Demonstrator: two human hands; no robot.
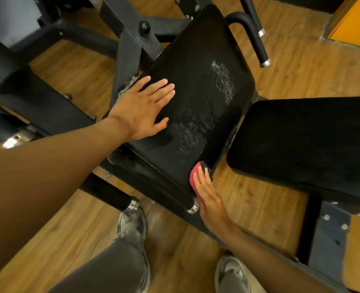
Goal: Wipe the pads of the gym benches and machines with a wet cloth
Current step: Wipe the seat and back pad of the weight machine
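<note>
Pink cloth (196, 176) is pressed against the near right edge of the black seat pad (198, 85) by the right hand (208, 195), fingers laid straight over it, not curled. The left hand (141, 108) is spread flat on the pad's left side, fingers apart, nothing gripped. Wet, bubbly streaks (222, 83) can be seen across the pad's middle and far right. A second black pad (301, 149) is parked just beside it on the right, pretty close to the cloth. Black handles (253, 37) with chrome caps are sticking out at the far end, and another one (111, 193) near the shoes (132, 225). Everything is set on a wood floor (69, 229).
</note>
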